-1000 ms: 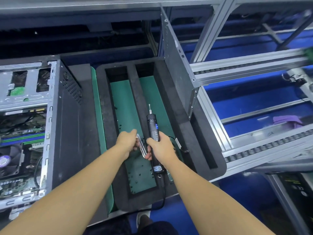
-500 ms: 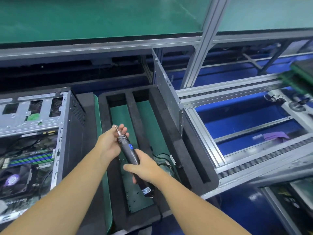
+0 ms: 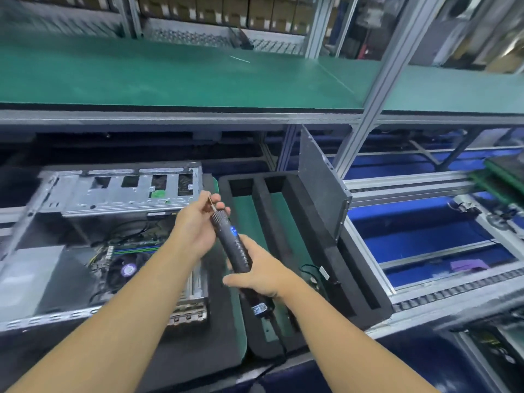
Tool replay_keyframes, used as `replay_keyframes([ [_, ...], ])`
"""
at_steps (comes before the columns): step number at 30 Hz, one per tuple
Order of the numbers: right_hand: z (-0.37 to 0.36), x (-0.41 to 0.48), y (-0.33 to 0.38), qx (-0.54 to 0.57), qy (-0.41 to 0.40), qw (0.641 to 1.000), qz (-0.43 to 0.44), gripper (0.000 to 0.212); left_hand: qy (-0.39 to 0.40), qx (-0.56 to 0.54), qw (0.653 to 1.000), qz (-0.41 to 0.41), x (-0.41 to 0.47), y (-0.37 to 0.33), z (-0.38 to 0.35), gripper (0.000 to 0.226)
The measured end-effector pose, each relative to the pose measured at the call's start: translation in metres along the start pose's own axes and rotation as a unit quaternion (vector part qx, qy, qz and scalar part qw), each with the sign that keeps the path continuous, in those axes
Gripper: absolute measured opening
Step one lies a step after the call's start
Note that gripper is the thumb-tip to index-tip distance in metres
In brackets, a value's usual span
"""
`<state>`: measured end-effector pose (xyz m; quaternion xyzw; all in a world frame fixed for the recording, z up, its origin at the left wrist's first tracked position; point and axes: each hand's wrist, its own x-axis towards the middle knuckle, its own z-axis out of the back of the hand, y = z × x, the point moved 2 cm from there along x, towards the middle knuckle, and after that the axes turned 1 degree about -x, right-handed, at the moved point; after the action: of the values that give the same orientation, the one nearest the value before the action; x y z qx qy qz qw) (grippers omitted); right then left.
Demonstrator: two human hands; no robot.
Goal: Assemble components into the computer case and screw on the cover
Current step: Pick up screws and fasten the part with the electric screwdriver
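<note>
My right hand (image 3: 261,275) grips the lower barrel of the electric screwdriver (image 3: 234,245), held up between the open computer case (image 3: 122,191) on the left and the foam tray (image 3: 300,222) on the right, while my left hand (image 3: 195,225) pinches its thin bit; I judge it rigid and cord-dragged, best held by the ribbed barrel.

Left hand (image 3: 195,225) in fingertip pinch, right hand (image 3: 261,276) in curled grip on screwdriver (image 3: 232,245).
</note>
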<state>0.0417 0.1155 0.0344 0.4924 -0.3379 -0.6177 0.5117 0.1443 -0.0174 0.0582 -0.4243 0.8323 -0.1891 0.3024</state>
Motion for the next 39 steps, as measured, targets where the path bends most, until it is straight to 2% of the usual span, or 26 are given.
replay_keyframes([
  [6, -0.085, -0.019, 0.037, -0.014, 0.000, 1.000, 0.016, 0.059, 0.022, 0.009, 0.999, -0.027, -0.064, -0.055, 0.052, 0.028],
  [10, -0.132, -0.034, 0.051, -0.030, -0.012, 0.999, 0.008, 0.071, 0.020, 0.010, 0.999, -0.035, -0.098, -0.074, 0.083, 0.026],
  [18, -0.194, -0.061, 0.067, -0.048, -0.036, 0.998, 0.000, 0.079, -0.011, 0.043, 0.998, -0.040, -0.139, -0.090, 0.127, 0.020],
  [21, -0.212, -0.068, 0.068, -0.030, -0.045, 0.999, 0.003, 0.088, -0.020, 0.058, 0.998, -0.023, -0.145, -0.092, 0.138, 0.029],
  [24, -0.223, -0.073, 0.066, -0.007, -0.068, 0.997, 0.027, 0.084, 0.007, 0.128, 0.992, -0.009, -0.149, -0.099, 0.142, 0.035],
  [27, -0.229, -0.077, 0.060, 0.012, -0.101, 0.994, 0.032, 0.083, 0.028, 0.279, 0.960, 0.007, -0.152, -0.115, 0.143, 0.031],
  [28, -0.232, -0.078, 0.057, 0.024, -0.107, 0.993, 0.031, 0.085, 0.022, 0.361, 0.932, -0.001, -0.151, -0.122, 0.145, 0.031],
  [29, -0.233, -0.078, 0.054, 0.037, -0.112, 0.993, 0.030, 0.086, 0.012, 0.465, 0.885, -0.025, -0.150, -0.131, 0.148, 0.032],
  [30, -0.235, -0.079, 0.050, 0.049, -0.117, 0.991, 0.033, 0.086, 0.002, 0.572, 0.818, -0.064, -0.148, -0.140, 0.152, 0.034],
  [32, -0.238, -0.081, 0.043, 0.068, -0.126, 0.989, 0.032, 0.085, 0.017, 0.740, 0.658, -0.136, -0.144, -0.151, 0.161, 0.049],
  [34, -0.244, -0.086, 0.031, 0.105, -0.126, 0.986, 0.021, 0.083, 0.079, 0.839, 0.527, -0.112, -0.139, -0.151, 0.170, 0.081],
  [36, -0.252, -0.092, 0.018, 0.143, -0.122, 0.982, 0.010, 0.079, 0.120, 0.888, 0.443, -0.042, -0.133, -0.144, 0.177, 0.102],
  [39, -0.265, -0.101, -0.001, 0.154, -0.112, 0.981, -0.016, 0.082, 0.139, 0.926, 0.352, 0.002, -0.124, -0.128, 0.187, 0.101],
])
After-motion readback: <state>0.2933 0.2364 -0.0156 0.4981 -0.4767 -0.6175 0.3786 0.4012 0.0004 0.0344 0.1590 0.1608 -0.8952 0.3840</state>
